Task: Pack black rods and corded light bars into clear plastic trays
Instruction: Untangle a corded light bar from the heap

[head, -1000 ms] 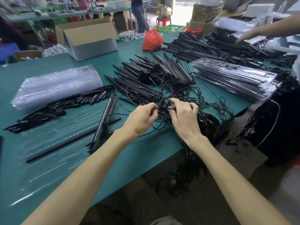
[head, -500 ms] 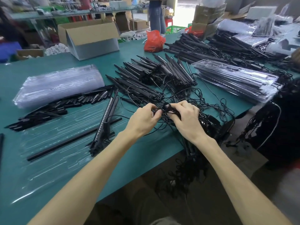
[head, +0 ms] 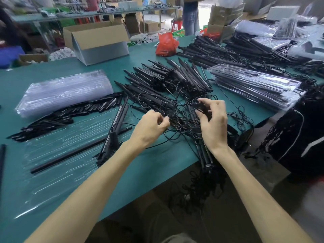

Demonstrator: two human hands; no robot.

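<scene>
left hand (head: 150,128) and right hand (head: 214,122) pinch the tangled black cords (head: 182,116).

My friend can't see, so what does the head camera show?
A left hand and right hand pinch tangled black cords over a green table. A clear tray with a black rod lies left; packed trays sit right.

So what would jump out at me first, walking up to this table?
The left hand and right hand pinch tangled cords at the front of the table. Behind them light bars fan out in a heap, with stacked clear trays on the left and packed trays on the right. A red bag sits farther back.
</scene>
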